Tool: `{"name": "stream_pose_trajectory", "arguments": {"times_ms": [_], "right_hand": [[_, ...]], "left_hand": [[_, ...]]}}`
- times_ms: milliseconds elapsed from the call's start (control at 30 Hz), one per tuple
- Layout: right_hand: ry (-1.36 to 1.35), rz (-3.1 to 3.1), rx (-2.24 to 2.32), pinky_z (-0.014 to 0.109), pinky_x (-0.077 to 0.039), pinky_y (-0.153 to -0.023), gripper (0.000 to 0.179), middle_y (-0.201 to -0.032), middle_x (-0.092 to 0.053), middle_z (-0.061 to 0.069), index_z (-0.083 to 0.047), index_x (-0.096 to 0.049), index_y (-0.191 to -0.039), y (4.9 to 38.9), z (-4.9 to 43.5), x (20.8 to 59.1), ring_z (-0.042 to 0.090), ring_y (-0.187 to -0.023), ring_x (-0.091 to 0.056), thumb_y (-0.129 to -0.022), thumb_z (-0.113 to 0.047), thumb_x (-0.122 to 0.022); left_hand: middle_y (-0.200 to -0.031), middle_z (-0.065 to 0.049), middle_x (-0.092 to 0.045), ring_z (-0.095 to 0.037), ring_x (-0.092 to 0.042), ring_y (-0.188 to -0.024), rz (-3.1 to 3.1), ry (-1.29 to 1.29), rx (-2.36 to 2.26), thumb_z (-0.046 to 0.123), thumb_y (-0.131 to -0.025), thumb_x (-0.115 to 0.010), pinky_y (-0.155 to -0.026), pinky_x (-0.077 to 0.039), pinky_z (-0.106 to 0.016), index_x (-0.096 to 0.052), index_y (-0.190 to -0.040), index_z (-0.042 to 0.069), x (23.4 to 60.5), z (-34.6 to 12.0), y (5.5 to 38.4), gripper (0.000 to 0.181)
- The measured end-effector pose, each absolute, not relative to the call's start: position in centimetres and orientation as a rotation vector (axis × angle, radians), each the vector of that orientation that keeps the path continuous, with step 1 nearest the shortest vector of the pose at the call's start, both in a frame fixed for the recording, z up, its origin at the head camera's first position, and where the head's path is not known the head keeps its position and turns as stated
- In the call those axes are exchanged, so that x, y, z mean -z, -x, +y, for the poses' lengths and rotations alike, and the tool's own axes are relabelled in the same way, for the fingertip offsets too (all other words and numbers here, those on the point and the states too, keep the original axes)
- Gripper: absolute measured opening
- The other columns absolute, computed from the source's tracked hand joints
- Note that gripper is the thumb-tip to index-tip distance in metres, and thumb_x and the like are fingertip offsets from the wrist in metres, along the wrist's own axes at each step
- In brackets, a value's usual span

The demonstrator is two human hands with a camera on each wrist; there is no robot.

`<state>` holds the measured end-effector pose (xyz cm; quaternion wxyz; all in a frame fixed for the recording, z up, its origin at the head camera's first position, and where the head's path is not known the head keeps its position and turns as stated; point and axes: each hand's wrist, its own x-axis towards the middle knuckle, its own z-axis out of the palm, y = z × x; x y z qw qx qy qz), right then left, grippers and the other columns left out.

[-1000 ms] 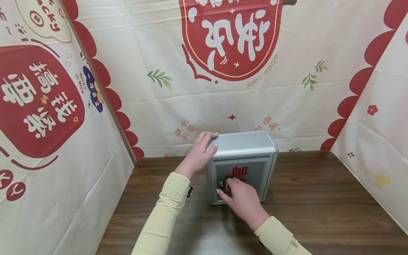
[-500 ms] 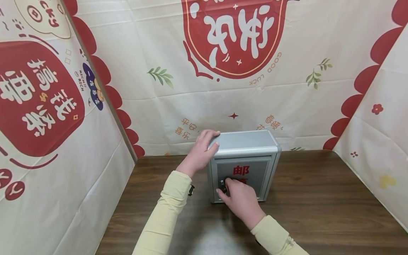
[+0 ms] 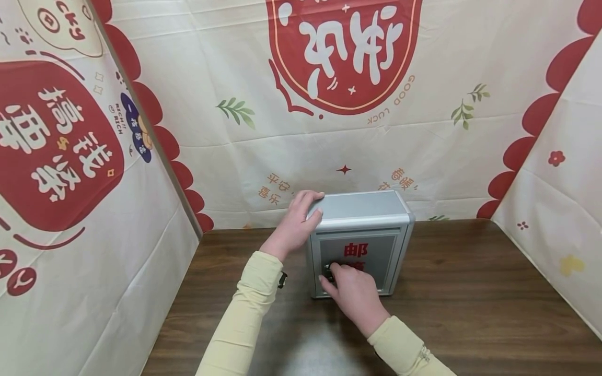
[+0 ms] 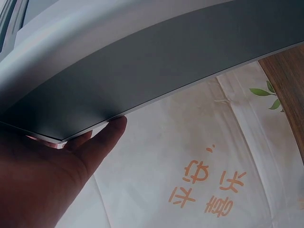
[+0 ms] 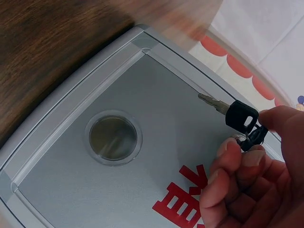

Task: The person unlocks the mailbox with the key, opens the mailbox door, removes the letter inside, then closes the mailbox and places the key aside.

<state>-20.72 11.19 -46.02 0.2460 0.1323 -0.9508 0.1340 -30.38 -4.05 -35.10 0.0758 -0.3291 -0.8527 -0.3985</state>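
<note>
A grey metal mailbox [image 3: 362, 209] with red characters on its front stands upright on the table. My left hand [image 3: 293, 224] grips its top left corner; in the left wrist view, fingers of that hand [image 4: 61, 166] lie along the box's edge. My right hand [image 3: 355, 292] is at the lock on the left of the front door, pinching a black-headed key [image 5: 255, 137] between thumb and fingers. A second key [image 5: 232, 111] with a black head hangs loose beside it, its metal blade clear of the fingers. The fingers hide most of the lock.
The mailbox stands on a dark wooden table [image 3: 470, 292]. White printed cloth [image 3: 197, 156] encloses the back and both sides. A round window [image 5: 113, 137] is set in the box's door, apart from the right hand.
The right hand has shifted slightly at the lock, its wrist moving a little left, with the key still pinched. The left hand keeps its place on the box. The head view has shifted slightly.
</note>
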Motion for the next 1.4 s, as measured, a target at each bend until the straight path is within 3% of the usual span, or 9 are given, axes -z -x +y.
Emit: {"name": "stream_pose_trajectory", "arguments": {"times_ms": [300,600,1067,1400], "right_hand": [[-0.397,-2.581,-0.396,0.028,-0.031,-0.036,0.032,-0.050,-0.040,-0.008,-0.019,-0.048,-0.062,20.6,11.1,46.3,0.010,-0.041,-0.042,-0.089,-0.028,-0.063],[-0.282,-2.811,-0.830,0.030,-0.036,-0.045,0.034,-0.050,-0.041,-0.008,-0.020,-0.050,-0.065,20.5,11.2,46.0,0.009,-0.045,-0.039,-0.098,-0.029,-0.052],[-0.291,-2.820,-0.856,0.030,-0.038,-0.048,0.029,-0.052,-0.043,-0.009,-0.020,-0.056,-0.069,20.1,11.5,45.9,0.009,-0.047,-0.041,-0.097,-0.028,-0.053],[-0.308,-2.842,-0.839,0.029,-0.035,-0.047,0.033,-0.050,-0.041,-0.008,-0.021,-0.049,-0.064,19.3,12.0,45.9,0.009,-0.045,-0.038,-0.096,-0.028,-0.054]], "left_hand": [[-0.136,-0.002,-0.040,-0.015,-0.037,-0.122,-2.552,0.987,1.198,0.025,-0.097,-0.043,-0.100,-0.034,-0.036,-0.048,-0.135,0.012,35.0,-4.1,30.3,0.040],[-0.136,-0.001,-0.040,-0.015,-0.037,-0.122,-2.559,0.990,1.184,0.025,-0.097,-0.043,-0.101,-0.034,-0.036,-0.047,-0.136,0.012,35.0,-4.0,30.3,0.041],[-0.138,0.000,-0.038,-0.014,-0.035,-0.123,-2.585,0.971,1.205,0.028,-0.098,-0.042,-0.101,-0.034,-0.036,-0.046,-0.137,0.014,35.1,-4.0,30.1,0.042],[-0.138,0.000,-0.037,-0.015,-0.037,-0.119,-2.588,0.981,1.230,0.028,-0.098,-0.041,-0.097,-0.037,-0.039,-0.045,-0.139,0.013,34.9,-4.0,29.9,0.043]]}}
